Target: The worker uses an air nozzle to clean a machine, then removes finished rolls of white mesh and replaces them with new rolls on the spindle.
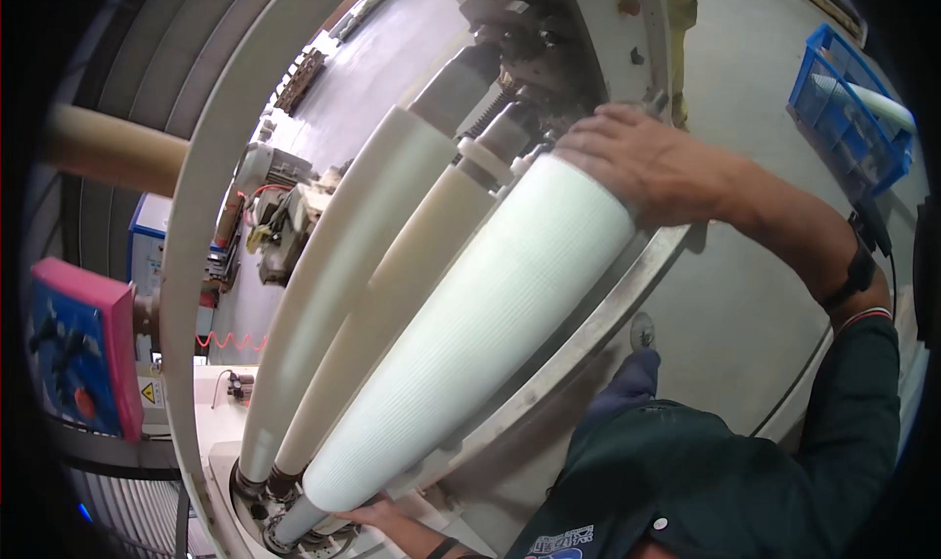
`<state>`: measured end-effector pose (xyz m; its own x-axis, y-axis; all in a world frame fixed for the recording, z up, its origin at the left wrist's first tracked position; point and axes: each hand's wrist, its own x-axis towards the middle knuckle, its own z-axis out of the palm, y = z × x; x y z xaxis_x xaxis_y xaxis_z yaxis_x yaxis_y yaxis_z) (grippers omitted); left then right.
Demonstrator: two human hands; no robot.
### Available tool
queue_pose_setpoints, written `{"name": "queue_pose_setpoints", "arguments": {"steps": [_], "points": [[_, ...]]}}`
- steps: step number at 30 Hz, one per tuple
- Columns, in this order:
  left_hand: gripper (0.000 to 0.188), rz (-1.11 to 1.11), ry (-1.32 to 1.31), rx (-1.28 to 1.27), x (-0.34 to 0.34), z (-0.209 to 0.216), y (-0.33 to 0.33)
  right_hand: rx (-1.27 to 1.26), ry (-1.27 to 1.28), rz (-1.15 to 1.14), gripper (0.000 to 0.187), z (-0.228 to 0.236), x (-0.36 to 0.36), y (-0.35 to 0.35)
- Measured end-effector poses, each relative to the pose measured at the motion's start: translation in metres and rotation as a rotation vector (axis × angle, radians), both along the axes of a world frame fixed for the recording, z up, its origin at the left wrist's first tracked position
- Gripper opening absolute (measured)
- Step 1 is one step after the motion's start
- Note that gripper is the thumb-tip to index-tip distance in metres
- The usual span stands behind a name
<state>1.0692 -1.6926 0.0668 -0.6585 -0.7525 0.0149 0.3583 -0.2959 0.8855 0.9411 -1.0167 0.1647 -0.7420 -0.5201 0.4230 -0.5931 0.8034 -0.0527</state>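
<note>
A large white roll (480, 333) with a finely ribbed surface lies slanted on the machine, from lower left to upper right. My right hand (632, 162) rests over its upper end, fingers stretched out and slightly blurred; its thumb is hidden. At the lower end, my left hand (377, 516) touches the roll's underside, and most of its fingers are out of sight. Beyond the ribbed roll run two smooth cream rollers, a narrower one (392, 279) and a wider one (338, 255). A metal shaft (297, 522) sticks out from the roll's lower end.
A pale curved machine frame (186, 245) encloses the rollers, with a rail (559, 378) on my side. At left is a pink-edged control box (83, 348) with knobs and a red button. A blue crate (848, 113) holding another white roll stands at upper right.
</note>
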Motion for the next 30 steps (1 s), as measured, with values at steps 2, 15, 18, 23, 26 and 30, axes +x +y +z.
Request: {"name": "queue_pose_setpoints", "arguments": {"steps": [2,15,18,23,26,30], "points": [[0.073,0.081,0.021,-0.026,0.012,-0.013,-0.031,0.016,-0.066,0.129,0.080,0.011,-0.006,0.011],[0.063,0.097,-0.079,-0.104,-0.042,0.032,0.201,-0.072,-0.397,0.174,0.108,0.003,-0.033,0.146],[0.061,0.163,-0.122,-0.090,-0.053,0.041,0.265,-0.681,-0.419,0.200,0.105,-0.032,-0.038,0.181],[0.059,0.030,-0.033,-0.159,-0.070,0.023,0.357,-1.163,-0.502,0.129,0.098,-0.056,-0.042,0.269],[0.061,0.037,-0.037,-0.114,-0.082,0.016,0.424,-1.448,-0.578,0.038,0.096,-0.054,-0.050,0.340],[0.063,0.003,-0.031,0.071,-0.098,0.008,0.521,-1.532,-0.550,-0.025,0.081,-0.053,-0.073,0.453]]}}
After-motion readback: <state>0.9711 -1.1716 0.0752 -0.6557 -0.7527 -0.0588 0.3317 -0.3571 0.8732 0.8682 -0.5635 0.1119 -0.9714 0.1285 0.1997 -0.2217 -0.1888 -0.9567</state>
